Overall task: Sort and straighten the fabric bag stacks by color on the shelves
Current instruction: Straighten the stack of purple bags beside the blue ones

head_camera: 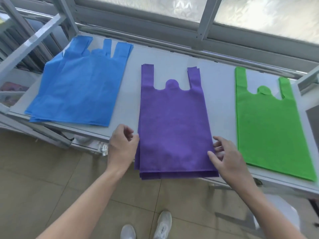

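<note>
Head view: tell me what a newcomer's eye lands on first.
Three bright bag stacks lie on the grey shelf: a fanned, skewed blue stack at left, a purple stack in the middle, a green stack at right. The left hand and right hand flank the purple stack's near end, which overhangs the shelf's front edge.

White shoes (163, 223) on beige floor tiles (43, 169); frosted window (259, 12) behind.

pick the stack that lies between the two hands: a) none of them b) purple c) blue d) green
b: the left hand and the right hand are at either side edge of the purple stack; the blue stack lies further left and the green stack further right.
</note>
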